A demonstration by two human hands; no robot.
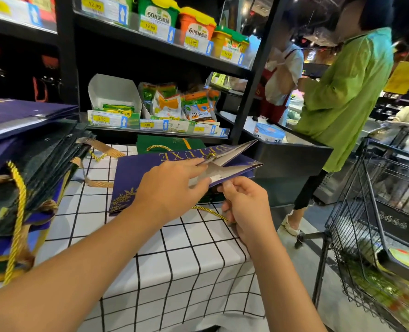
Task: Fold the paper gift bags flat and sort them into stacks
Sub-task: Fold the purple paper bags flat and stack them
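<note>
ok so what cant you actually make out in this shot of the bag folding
- Head view: the purple bag is partly covered by the left hand, so its lower gold print is unreadable.
- Head view: the right hand hides the bag edge it pinches and where the gold cord ends.
- Head view: the stack of folded bags runs off the left edge; no count possible.
- Head view: the green bag behind is mostly hidden.

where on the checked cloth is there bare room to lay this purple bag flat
Bare cloth lies near the table's front edge, between the two forearms, and beside the tall stack of folded bags at left. It is crowded behind: the purple paper gift bag, held by left hand and right hand, covers a green bag.
</note>
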